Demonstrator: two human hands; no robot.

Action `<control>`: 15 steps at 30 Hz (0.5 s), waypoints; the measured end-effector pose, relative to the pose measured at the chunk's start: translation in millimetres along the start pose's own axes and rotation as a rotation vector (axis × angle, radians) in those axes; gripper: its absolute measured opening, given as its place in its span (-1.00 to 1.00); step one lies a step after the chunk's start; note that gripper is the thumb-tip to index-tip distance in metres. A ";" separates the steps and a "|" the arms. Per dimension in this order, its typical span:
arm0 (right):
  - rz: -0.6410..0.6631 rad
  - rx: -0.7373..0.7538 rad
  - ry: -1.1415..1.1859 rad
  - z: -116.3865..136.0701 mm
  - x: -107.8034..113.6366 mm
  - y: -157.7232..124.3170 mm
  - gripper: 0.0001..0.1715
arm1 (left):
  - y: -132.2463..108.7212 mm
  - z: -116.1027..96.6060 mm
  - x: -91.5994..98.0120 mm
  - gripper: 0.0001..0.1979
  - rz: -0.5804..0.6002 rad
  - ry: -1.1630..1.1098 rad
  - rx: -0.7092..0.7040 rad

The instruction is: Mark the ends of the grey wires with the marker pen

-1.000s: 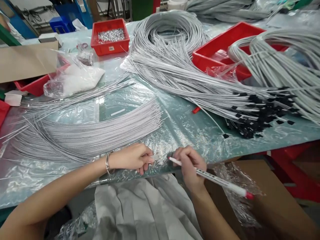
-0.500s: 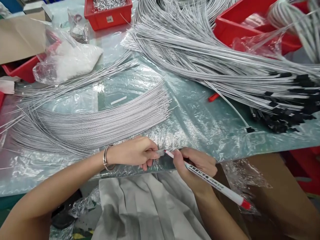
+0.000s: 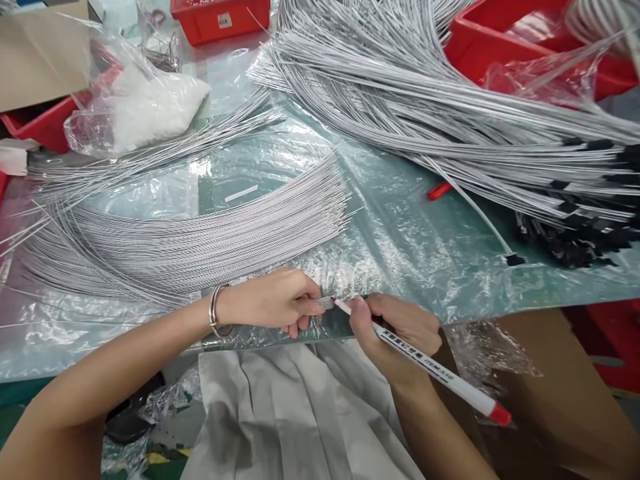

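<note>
My left hand [image 3: 280,300], with a metal bangle at its wrist, pinches a small translucent piece [image 3: 326,303] at the table's front edge. In my right hand [image 3: 400,327] is a white marker [image 3: 435,369] with a red end, its red tip at the right end of the small piece. Whether the tip touches it is too small to tell. Behind my left hand lies a fanned bundle of thin grey wires [image 3: 225,247], with a short white strip [image 3: 241,194] beyond it. A red cap [image 3: 439,191] lies to the right.
A large heap of grey wires [image 3: 380,100] with black connectors [image 3: 585,240] covers the back right. Red bins [image 3: 220,23] stand at the back and right. At the left are a bag of white pieces [image 3: 150,110], a cardboard box [image 3: 45,60] and another red bin.
The view has shifted slightly, so the table items appear a little further right and the back bins higher. Both hands keep nearly the same pose and hold the same things.
</note>
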State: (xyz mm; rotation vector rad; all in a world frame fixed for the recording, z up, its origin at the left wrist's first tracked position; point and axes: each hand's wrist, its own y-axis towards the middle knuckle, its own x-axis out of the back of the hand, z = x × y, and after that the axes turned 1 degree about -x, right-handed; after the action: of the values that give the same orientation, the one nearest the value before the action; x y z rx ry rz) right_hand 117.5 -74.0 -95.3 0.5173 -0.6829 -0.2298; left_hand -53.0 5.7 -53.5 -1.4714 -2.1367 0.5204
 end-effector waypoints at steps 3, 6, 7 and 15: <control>-0.002 0.004 0.004 -0.1 -0.1 -0.5 -0.62 | -0.1 -0.1 -0.1 -0.72 0.000 -0.003 0.009; 0.002 -0.010 0.022 0.4 -0.1 -0.7 -0.63 | -0.4 0.0 0.1 -0.73 0.001 0.005 0.009; 0.004 -0.013 0.027 0.5 -0.1 -0.9 -0.63 | -0.5 0.1 0.3 -0.73 0.002 0.008 0.003; 0.014 -0.002 0.066 -0.8 0.1 -3.2 -0.67 | -1.3 0.2 0.5 -0.70 0.010 0.016 -0.008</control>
State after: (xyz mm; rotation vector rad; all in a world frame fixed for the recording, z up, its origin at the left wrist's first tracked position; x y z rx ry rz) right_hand 118.0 -76.4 -97.4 0.5157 -0.6215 -0.1997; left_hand -54.2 5.7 -52.8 -1.4866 -2.1226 0.5030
